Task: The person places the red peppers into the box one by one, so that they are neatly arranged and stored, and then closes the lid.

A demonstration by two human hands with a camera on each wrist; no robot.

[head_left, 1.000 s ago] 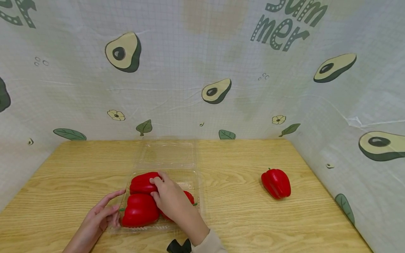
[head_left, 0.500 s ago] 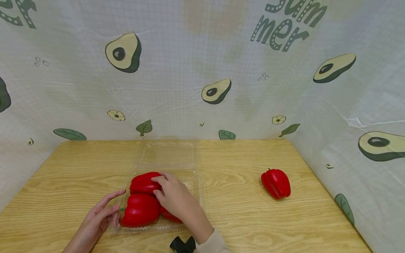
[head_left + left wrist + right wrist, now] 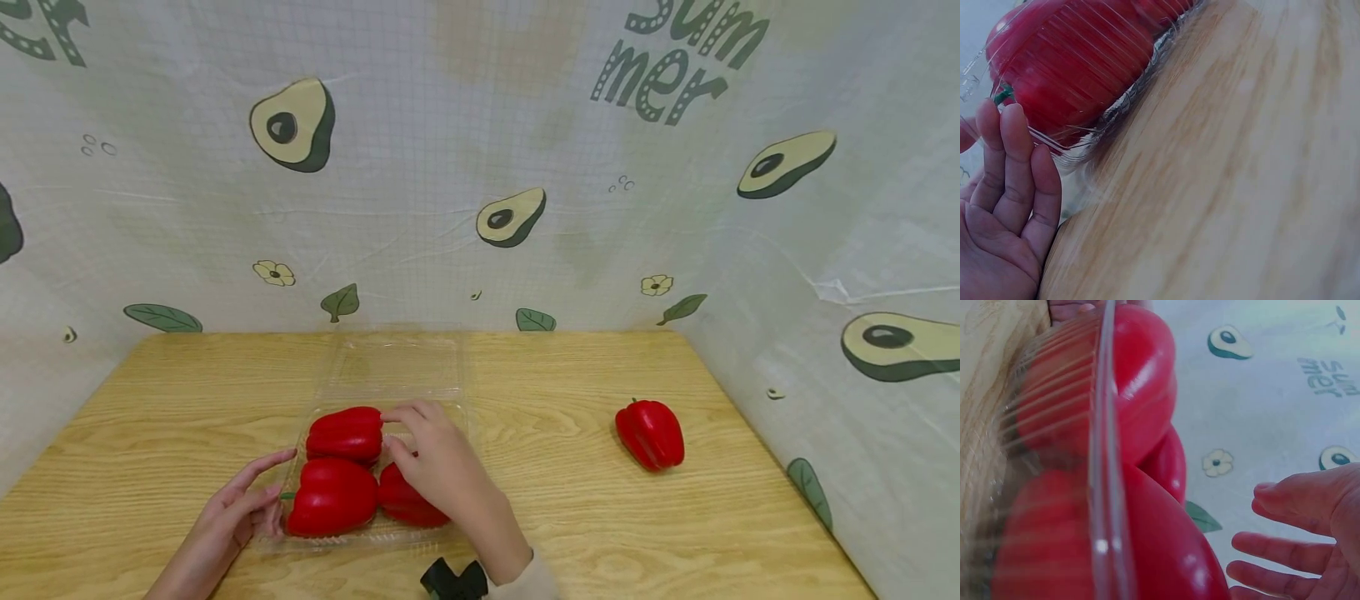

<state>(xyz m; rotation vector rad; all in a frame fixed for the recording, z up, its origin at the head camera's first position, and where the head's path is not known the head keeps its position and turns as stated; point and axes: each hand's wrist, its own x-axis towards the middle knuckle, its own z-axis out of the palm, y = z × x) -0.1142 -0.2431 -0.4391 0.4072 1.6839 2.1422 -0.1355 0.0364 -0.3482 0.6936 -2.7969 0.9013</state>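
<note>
Three red bell peppers lie in a clear plastic clamshell box (image 3: 467, 425) whose lid is folded back: one at the back left (image 3: 345, 433), one at the front left (image 3: 332, 500), one at the front right (image 3: 405, 498). My left hand (image 3: 232, 518) touches the box's left wall with its fingertips; in the left wrist view, its fingers (image 3: 1017, 156) are nearly straight beside a green stem. Over the right part of the box is my right hand (image 3: 442, 458), holding nothing, its fingertips close to the back pepper's right end. The right wrist view shows those fingers (image 3: 1279, 550) spread and extended.
Another red bell pepper (image 3: 651, 435) lies on the wooden table (image 3: 555, 517) to the right. The clear lid (image 3: 397, 362) lies flat behind the box. A black object (image 3: 453, 579) shows by the right sleeve. An avocado-print sheet (image 3: 405, 167) hangs behind and at the sides.
My right hand has let go of the back left pepper and moved slightly right, with its fingers opening. The left hand stays at the box's wall.
</note>
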